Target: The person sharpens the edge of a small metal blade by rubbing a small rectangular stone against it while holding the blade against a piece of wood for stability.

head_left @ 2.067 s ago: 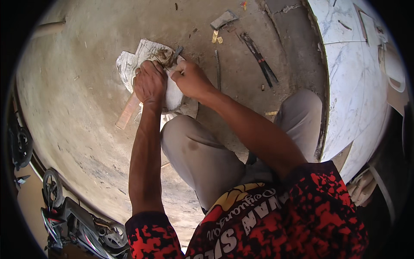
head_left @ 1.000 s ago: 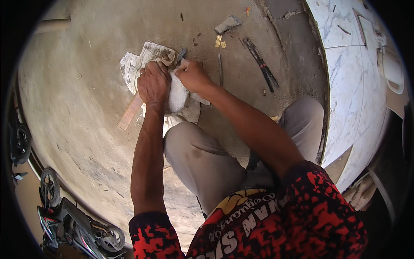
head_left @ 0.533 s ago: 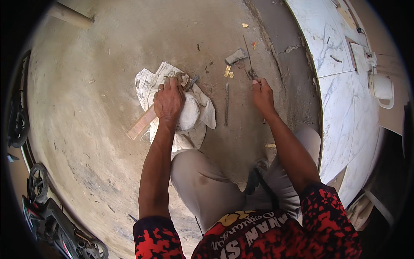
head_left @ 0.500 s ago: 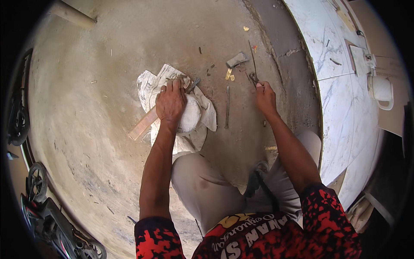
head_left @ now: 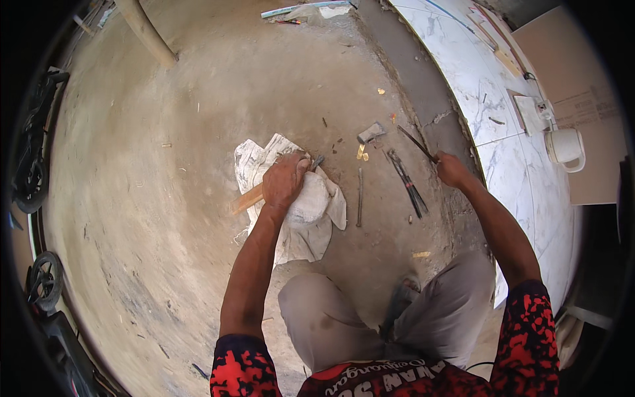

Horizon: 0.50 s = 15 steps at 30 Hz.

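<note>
My left hand (head_left: 286, 180) is closed around a flat wooden piece (head_left: 249, 198) that sticks out toward the lower left. A dark metal end (head_left: 317, 161) shows just past its fingers; whether it joins the wood is hidden. Beneath lies a crumpled whitish cloth sack (head_left: 301, 241) with a rounded pale lump (head_left: 311, 198) on it. Off to the right, my right hand (head_left: 453, 170) grips a thin dark metal rod (head_left: 417, 144) by its near end, pointing up and left. Pincers with dark, red-marked handles (head_left: 407, 182) lie on the floor between my hands, beside a long thin metal bar (head_left: 360, 197).
A grey wedge-shaped metal block (head_left: 370, 132) and yellowish scraps (head_left: 362, 152) lie ahead on the concrete floor. White marbled tiles (head_left: 509, 172) run along the right, with a white mug (head_left: 564, 147) there. A post (head_left: 149, 33) stands far left; wheeled vehicles (head_left: 45, 281) line the left edge.
My right hand has moved right, away from the pincers, which now lie on the floor, and it holds the rod. My left hand stays on the wooden piece; the view has shifted.
</note>
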{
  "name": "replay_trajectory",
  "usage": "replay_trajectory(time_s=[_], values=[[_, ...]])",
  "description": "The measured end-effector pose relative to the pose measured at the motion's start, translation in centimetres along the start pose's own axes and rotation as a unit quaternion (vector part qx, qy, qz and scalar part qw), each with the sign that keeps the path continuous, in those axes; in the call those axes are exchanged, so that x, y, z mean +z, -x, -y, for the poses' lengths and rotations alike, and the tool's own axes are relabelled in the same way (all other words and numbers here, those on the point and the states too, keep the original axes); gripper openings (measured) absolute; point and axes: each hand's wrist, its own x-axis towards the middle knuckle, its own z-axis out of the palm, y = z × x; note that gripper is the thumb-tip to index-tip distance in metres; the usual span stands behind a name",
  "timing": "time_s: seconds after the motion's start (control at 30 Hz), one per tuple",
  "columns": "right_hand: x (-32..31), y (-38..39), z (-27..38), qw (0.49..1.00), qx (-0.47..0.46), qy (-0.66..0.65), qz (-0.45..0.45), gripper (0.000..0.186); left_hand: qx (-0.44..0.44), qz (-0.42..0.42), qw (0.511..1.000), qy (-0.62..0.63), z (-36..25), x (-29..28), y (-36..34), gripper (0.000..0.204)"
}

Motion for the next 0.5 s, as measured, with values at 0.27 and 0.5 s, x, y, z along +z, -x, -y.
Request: replay_trajectory(time_s=[0.27,0.5], values=[[8.7,8.6,0.9,0.944,0.104,-0.291,-0.113,0.028,-0.143,0.012,0.984,0.104,-0.2,-2.2,-1.6,0.043],[14.6,5.0,-0.8,0.897,0.157,-0.370,-0.183,0.039,-0.261,0.147,0.896,0.327,-6.9,-7.3,-1.3,0.057]])
